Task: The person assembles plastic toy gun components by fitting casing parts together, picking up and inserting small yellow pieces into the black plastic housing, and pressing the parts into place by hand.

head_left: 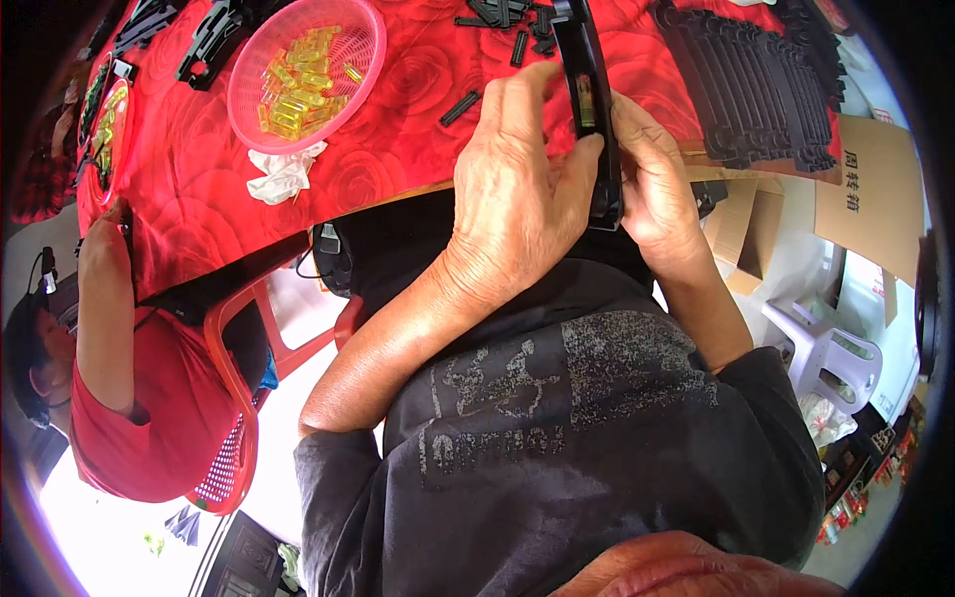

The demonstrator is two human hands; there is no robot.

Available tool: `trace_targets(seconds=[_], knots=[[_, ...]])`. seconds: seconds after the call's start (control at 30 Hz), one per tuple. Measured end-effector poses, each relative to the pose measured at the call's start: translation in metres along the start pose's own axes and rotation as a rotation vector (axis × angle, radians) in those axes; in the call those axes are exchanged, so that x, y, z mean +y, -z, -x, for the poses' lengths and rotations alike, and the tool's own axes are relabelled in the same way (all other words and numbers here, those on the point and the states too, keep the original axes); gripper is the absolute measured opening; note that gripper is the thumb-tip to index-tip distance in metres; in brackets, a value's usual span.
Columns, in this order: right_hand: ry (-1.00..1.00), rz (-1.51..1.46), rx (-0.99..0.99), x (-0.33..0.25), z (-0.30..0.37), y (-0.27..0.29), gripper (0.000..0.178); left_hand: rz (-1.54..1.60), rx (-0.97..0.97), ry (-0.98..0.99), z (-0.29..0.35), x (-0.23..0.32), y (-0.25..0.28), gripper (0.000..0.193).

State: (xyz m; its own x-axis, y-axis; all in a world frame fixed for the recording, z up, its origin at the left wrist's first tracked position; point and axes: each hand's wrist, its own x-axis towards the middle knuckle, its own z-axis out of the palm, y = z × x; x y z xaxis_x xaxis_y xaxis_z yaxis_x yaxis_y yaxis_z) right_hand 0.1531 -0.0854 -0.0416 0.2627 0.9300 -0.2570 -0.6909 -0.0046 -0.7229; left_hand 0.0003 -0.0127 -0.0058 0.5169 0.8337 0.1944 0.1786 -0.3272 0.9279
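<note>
At the near edge of the red table, the left hand and right hand clasp a black frame, greenish vial inside it, between a pink basket of yellow vials and rows of black parts

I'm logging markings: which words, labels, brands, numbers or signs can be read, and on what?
Cardboard box: dark characters, legible, not copied here.
Black shirt: grey lettering, broken up, not copied either.
White surface, right: reddish marks, too small to read.
Held black frame: none I can make out.
</note>
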Motion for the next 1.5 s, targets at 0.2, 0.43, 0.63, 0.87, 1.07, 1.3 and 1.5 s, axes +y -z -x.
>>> trace_targets(seconds=[0.2, 0.43, 0.63, 0.87, 1.07, 1.3, 1.5], knots=[[0.043, 0.006, -0.019, 0.006, 0.003, 0.001, 0.031, 0.062, -0.023, 0.106, -0.010, -0.011, -0.010, 0.041], [0.070, -0.016, 0.076, 0.009, 0.006, -0.004, 0.032, 0.095, -0.024, 0.071, -0.009, -0.015, -0.019, 0.027], [0.036, 0.003, 0.130, 0.010, 0.013, -0.007, 0.032, 0.128, -0.007, 0.140, -0.008, -0.010, -0.017, 0.018], [-0.031, 0.029, 0.185, 0.010, 0.026, -0.009, 0.031, 0.047, -0.073, 0.168, 0.001, -0.016, -0.019, 0.023], [-0.062, 0.030, 0.211, 0.008, 0.033, 0.001, 0.030, 0.079, -0.091, 0.084, 0.008, -0.014, -0.022, 0.018], [-0.090, 0.043, 0.298, 0.006, 0.037, -0.001, 0.028, 0.041, -0.121, 0.059, 0.014, -0.015, -0.024, 0.015], [-0.003, 0.080, 0.193, -0.001, 0.035, -0.011, 0.029, 0.066, -0.164, 0.117, 0.014, -0.012, -0.023, 0.016]])
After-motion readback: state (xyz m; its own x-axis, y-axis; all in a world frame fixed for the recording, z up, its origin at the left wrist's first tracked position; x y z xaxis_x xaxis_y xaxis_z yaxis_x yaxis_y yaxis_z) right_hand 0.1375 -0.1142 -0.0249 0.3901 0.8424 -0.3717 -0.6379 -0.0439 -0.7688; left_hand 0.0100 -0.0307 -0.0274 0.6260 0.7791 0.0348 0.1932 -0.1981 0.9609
